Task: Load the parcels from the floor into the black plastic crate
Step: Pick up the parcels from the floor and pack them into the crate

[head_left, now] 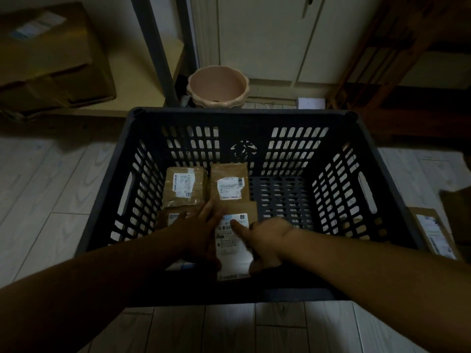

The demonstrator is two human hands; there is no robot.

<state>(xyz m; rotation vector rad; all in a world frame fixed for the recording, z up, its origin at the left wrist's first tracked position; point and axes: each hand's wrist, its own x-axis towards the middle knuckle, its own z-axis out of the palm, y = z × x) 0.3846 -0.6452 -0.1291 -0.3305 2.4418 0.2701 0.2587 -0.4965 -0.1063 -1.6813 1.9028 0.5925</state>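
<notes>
The black plastic crate [362,189] stands on the floor in front of me. Inside, at its left half, lie several brown parcels with white labels: one at the back left [184,187], one beside it [229,183], one partly hidden at the front left [170,219], and a front one [235,240] between my hands. My left hand [201,230] rests flat on that front parcel's left side. My right hand [265,240] holds its right edge, thumb on the label. The crate's right half is bare.
Another labelled parcel [435,233] lies on the floor right of the crate, with a brown box corner [458,207] above it. A pink pot [218,86] stands behind the crate. A big cardboard box [48,59] sits at the back left, wooden shelving [407,59] at the back right.
</notes>
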